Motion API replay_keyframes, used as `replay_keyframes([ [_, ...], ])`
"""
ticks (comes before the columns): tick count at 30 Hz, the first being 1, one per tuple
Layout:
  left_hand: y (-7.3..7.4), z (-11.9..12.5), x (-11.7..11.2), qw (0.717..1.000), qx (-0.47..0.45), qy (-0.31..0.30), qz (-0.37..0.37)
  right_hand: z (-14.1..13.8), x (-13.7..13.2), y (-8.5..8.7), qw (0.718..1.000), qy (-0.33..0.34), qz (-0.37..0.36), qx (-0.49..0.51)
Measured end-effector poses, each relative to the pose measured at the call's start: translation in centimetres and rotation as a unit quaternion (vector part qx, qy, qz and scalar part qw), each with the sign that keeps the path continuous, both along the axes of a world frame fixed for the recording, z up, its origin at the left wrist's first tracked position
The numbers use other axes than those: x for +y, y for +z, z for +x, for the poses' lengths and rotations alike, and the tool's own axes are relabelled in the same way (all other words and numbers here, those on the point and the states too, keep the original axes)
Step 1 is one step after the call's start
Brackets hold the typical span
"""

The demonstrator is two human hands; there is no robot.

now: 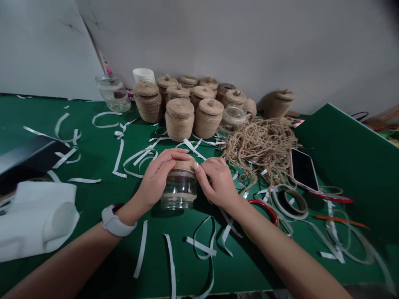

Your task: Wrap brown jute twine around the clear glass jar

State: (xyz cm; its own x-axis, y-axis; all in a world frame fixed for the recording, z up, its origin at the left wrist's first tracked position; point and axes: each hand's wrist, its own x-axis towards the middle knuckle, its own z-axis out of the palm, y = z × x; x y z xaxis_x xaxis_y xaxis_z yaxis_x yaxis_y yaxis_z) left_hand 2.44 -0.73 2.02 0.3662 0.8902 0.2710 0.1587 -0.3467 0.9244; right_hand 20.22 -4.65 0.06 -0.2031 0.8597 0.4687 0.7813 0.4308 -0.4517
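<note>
A clear glass jar [180, 187] stands on the green table in front of me, its upper part wound with jute twine [183, 165] and a thin band lower down. My left hand [162, 174] curves round the jar's left side and top, fingers laid over the twine. At the right, my right hand [218, 180] is closed, its thumb pressing on the twine's edge; its other fingertips are partly hidden. Behind the jar stand several twine-covered jars [180, 119] with lids. A loose heap of jute twine [262, 147] lies to the right of them.
White tape strips [170, 265] are scattered over the green table [121, 265]. On the right are a phone [304, 170], a tape roll [291, 203] and red-handled scissors [264, 207]. White paper [37, 220] lies at left. Paper cups [144, 75] and a bare glass jar [114, 93] stand behind.
</note>
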Motion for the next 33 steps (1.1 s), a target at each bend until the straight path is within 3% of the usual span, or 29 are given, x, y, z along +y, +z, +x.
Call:
replay_keyframes([
  [7, -1.2, 0.2, 0.4, 0.999, -0.04, 0.009, -0.004, -0.3, 0.7, -0.3, 0.999, -0.041, -0.014, -0.021],
  [12, -1.1, 0.7, 0.7, 0.985, -0.129, -0.009, -0.114, -0.3, 0.9, -0.2, 0.998, -0.066, -0.001, -0.023],
  [17, -1.0, 0.9, 0.8, 0.961, -0.194, 0.016, -0.197, -0.2, 0.9, -0.3, 0.998, -0.061, -0.001, -0.033],
  [20, -1.0, 0.5, 1.1, 0.977, -0.151, -0.006, -0.149, 0.0, 1.0, -0.6, 0.999, -0.034, -0.004, -0.005],
  [22, -0.7, 0.1, 1.2, 0.996, -0.056, -0.035, -0.055, 0.1, 1.0, -0.8, 1.0, -0.024, -0.002, 0.01],
  [25, 0.0, -0.3, 1.2, 0.995, 0.079, -0.049, 0.043, -0.1, 0.9, -0.9, 1.0, -0.018, 0.011, -0.001],
  [29, 0.6, 0.0, 0.8, 0.995, 0.093, -0.022, 0.029, -0.5, 0.8, -0.8, 0.999, -0.021, 0.019, -0.019],
  [33, 0.3, 0.5, 0.3, 0.998, 0.06, 0.018, -0.022, -0.6, 1.0, -0.7, 0.999, -0.029, 0.019, -0.03],
])
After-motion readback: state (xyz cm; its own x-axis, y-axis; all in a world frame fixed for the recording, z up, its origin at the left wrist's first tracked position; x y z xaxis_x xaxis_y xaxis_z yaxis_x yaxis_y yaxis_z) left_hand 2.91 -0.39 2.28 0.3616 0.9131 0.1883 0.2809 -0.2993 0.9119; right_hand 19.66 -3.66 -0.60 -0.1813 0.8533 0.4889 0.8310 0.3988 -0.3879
